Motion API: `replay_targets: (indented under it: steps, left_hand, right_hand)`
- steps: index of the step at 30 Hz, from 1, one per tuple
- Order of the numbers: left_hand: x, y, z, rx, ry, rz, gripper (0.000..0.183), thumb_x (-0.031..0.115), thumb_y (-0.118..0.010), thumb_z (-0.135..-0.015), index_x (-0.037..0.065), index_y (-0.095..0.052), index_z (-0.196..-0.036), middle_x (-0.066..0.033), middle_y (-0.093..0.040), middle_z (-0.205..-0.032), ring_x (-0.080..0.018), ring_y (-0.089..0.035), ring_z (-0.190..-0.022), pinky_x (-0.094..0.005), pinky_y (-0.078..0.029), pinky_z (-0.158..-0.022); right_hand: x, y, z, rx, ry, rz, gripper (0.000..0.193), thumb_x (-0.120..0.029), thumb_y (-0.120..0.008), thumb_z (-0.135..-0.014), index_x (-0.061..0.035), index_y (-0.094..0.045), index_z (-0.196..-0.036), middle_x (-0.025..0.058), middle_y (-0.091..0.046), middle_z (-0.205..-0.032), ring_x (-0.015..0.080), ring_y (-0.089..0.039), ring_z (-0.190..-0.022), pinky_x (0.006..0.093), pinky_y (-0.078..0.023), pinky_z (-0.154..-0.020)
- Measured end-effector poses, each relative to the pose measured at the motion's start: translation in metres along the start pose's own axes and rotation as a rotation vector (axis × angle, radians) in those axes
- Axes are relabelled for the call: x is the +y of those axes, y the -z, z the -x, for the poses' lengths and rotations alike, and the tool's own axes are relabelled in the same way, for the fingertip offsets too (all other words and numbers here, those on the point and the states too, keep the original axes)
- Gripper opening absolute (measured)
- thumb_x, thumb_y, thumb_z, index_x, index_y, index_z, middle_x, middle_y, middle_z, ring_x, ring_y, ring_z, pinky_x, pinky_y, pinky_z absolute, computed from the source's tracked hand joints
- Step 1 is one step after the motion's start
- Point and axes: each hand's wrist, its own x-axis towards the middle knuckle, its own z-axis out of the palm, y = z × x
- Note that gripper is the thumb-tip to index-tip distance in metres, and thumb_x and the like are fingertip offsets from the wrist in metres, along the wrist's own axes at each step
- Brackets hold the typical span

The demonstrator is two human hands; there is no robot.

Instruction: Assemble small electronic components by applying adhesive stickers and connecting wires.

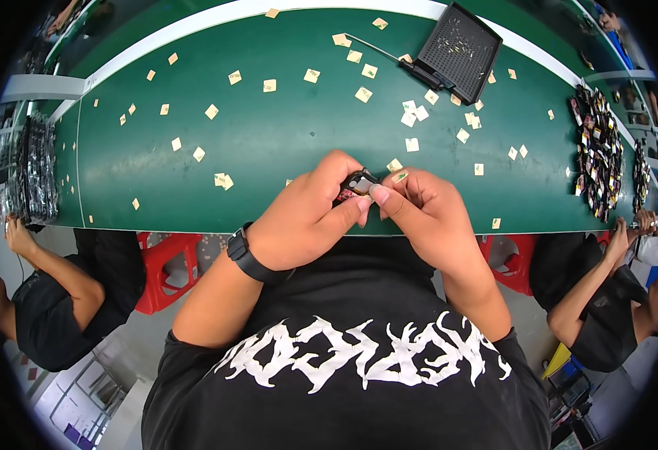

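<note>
Now — two hands (366, 214) | one small black part (359, 182) | one black tray (460, 51)

green table (269, 142), black tray (460, 49), paper squares (269, 85)

**Hands meet at centre, pinch grip**

Both forearms enter from lower edge, bare, angling inward & up; elbows out wide, wrists converging at mid-frame.

L hand (310, 217): back of hand toward camera, knuckles up, fingers curled over top of a small dark object held betw. both hands. L thumb extends rightward, tip pressed vs. R hand's fingertips. Black band on L wrist.

R hand (426, 214): fingers bent, bunched at tips, index & thumb closed in a fine pinch right at L thumb tip. Wrist bare, slightly flexed.

Hands touching each other at fingertips. Both closed, neither palm visible. Torso in black printed tee below arms.
</note>
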Motion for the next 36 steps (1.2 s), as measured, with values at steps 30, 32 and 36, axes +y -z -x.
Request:
replay_targets:
  steps: [30,32,36]
  left_hand:
    - [0.029,0.007,0.021,-0.047,-0.077,0.052,0.049,-0.002,-0.051,-0.094,-0.004,-0.056,-0.143,-0.0016,-0.061,-0.075,-0.0076,-0.053,-0.057,-0.0225,-0.042,-0.055]
    - [0.032,0.009,0.022,-0.076,-0.14,0.002,0.06,0.0,-0.051,-0.084,-0.004,-0.056,-0.143,-0.0036,-0.059,-0.071,-0.0105,-0.055,-0.055,-0.0246,-0.044,-0.056]
    - [0.046,0.009,0.026,-0.076,-0.162,-0.115,0.06,-0.002,-0.053,-0.083,-0.005,-0.057,-0.142,-0.0056,-0.063,-0.076,-0.0119,-0.056,-0.059,-0.0258,-0.043,-0.058]
  right_hand:
    - [-0.004,0.003,0.024,-0.017,0.092,-0.013,0.024,-0.02,-0.076,-0.095,0.0,-0.064,-0.087,-0.0045,-0.053,-0.069,0.0034,-0.042,-0.064,0.0238,-0.034,-0.055]
    - [-0.008,0.003,0.03,-0.029,0.112,-0.029,0.022,-0.019,-0.077,-0.094,0.0005,-0.067,-0.093,-0.0033,-0.056,-0.073,0.0033,-0.044,-0.064,0.023,-0.036,-0.056]
    - [-0.009,0.004,0.035,-0.053,0.252,0.009,0.019,-0.015,-0.078,-0.092,0.0008,-0.069,-0.098,0.0008,-0.061,-0.078,0.0048,-0.047,-0.062,0.0232,-0.037,-0.055]
